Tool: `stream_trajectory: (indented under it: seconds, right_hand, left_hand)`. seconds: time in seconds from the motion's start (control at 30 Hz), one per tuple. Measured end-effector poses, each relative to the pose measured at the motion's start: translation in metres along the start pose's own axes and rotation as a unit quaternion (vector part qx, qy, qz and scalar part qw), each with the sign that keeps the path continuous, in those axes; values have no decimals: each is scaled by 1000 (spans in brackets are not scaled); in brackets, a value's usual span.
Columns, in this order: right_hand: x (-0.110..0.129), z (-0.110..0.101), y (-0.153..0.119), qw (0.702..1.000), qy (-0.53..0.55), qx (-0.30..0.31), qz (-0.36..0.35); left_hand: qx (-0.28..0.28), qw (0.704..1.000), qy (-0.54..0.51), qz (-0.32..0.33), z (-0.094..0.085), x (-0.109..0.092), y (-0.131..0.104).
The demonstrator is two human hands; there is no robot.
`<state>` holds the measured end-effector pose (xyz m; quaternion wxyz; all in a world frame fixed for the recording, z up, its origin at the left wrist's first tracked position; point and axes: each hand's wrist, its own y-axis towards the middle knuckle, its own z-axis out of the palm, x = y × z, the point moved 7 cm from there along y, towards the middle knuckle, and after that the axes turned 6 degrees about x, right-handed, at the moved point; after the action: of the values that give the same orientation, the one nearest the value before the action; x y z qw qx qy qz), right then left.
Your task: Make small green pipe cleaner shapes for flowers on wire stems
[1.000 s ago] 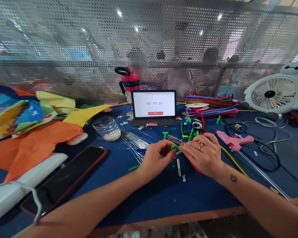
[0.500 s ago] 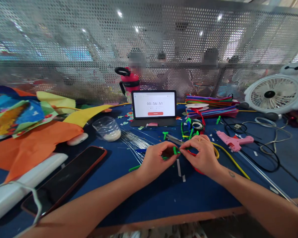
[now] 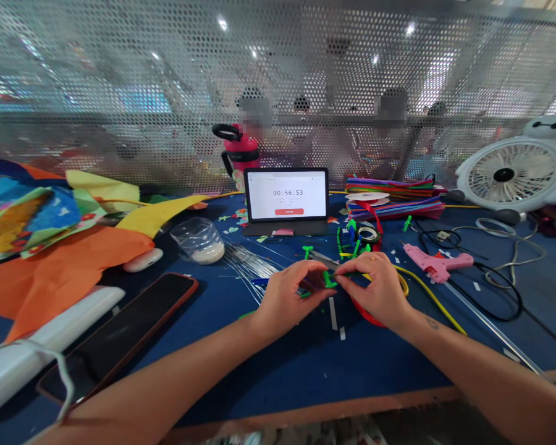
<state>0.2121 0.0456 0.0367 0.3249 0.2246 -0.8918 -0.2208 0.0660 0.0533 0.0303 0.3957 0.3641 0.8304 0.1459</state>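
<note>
A short bent piece of green pipe cleaner (image 3: 329,280) is held between the thumb and fingers of my left hand (image 3: 287,289). My right hand (image 3: 376,285) meets it from the right, thumb and forefinger pinched at the piece's end; the exact contact is too small to make out. Just behind the fingertips lie scissors (image 3: 325,259), their blades pointing left and their red handle (image 3: 368,315) partly under my right hand. A similar green piece (image 3: 307,252) rests by the blade tips. Thin silvery wires (image 3: 250,262) fan out beyond my left hand.
Behind stand a tablet with a timer (image 3: 287,194), a pink bottle (image 3: 241,154) and pipe cleaner bundles (image 3: 398,207). To the right are a pink glue gun (image 3: 438,261) and a white fan (image 3: 505,176). A clear cup (image 3: 199,241), phone (image 3: 125,330) and orange felt (image 3: 69,266) lie left.
The green piece has turned slightly between my fingers and shows more of its bent shape. Both hands stay in nearly the same place.
</note>
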Motion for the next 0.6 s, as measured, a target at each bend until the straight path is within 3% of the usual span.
stream_trajectory:
  seconds: [0.3,0.6]
  right_hand:
    - [8,-3,-4,995,-44,-37,-77]
    - [14,-8,-7,991,-46,-61,-108]
  left_hand:
    - [-32,997,59,37,-1,-8,-2]
    - [-30,999,29,29,-1,-12,-2]
